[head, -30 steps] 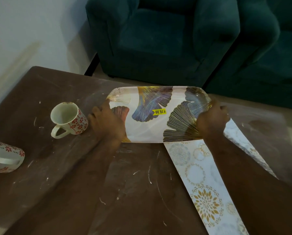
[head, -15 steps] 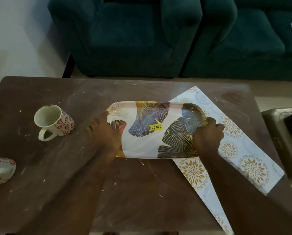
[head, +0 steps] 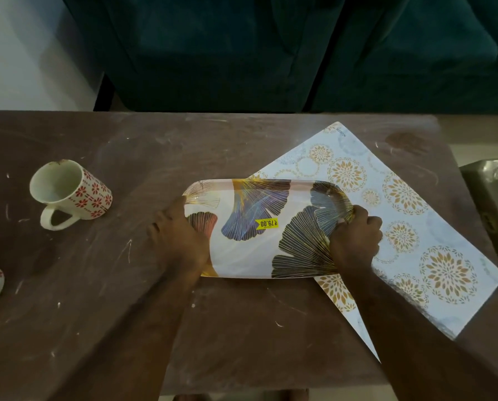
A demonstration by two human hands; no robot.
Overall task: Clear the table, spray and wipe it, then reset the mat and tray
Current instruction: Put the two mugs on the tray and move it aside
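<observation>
Head view shows left hand (head: 181,241) and right hand (head: 355,241) gripping the tray's (head: 259,204) ends between them, clearing barely begun: mug (head: 71,195), mat (head: 410,227) remain, table (head: 242,328) unwiped.

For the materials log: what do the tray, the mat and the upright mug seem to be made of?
Tray: probably glossy melamine or plastic; it shows glare and a price sticker. Mat: a thin, flat printed sheet, likely vinyl or plastic, with a slight sheen. Mug: apparently glazed ceramic, with a thick white wall and red flower print.
</observation>
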